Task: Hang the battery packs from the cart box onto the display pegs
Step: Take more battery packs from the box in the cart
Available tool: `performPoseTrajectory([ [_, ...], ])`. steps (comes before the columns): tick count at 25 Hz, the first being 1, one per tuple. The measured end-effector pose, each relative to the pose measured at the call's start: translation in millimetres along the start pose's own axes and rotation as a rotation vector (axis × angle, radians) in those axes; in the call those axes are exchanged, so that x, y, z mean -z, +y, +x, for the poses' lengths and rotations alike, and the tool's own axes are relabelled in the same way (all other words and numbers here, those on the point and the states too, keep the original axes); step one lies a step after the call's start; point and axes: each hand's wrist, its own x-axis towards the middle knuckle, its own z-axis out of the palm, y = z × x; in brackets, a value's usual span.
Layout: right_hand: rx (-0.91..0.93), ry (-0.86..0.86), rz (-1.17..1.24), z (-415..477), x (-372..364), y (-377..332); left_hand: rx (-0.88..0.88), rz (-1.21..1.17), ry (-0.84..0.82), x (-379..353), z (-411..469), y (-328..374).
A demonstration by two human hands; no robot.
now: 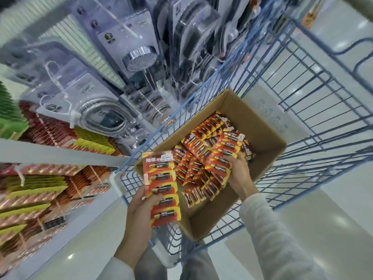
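Note:
An open cardboard box (260,126) sits in a blue wire cart (302,110) and holds several loose red-and-yellow battery packs (193,166). My left hand (141,215) grips a long strip of battery packs (161,186) by its lower half, held upright over the box's near left corner. My right hand (238,170) reaches into the box and grips another strip of packs (224,150) lying on the pile. Red and yellow packs hang in rows on the display pegs (50,178) at the left.
Packaged shower heads (139,57) and a coiled hose (101,120) hang above the battery display. A grey shelf rail (50,152) crosses the left side. The cart's far basket is bare wire. Pale glossy floor (333,209) lies to the right and below.

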Motion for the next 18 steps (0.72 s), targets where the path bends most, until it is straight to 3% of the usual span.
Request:
performPoseTrajectory([
  [5,0.090,-0.187,-0.042,-120,1,1,-0.090,-0.189,-0.073,19,-38,17],
  [10,0.222,-0.341,-0.213,-214,-41,15,-0.221,-0.326,-0.053,84,-81,36],
  [18,0.278,-0.727,-0.320,-364,-160,89,-0.497,-0.627,0.039,261,-179,13],
])
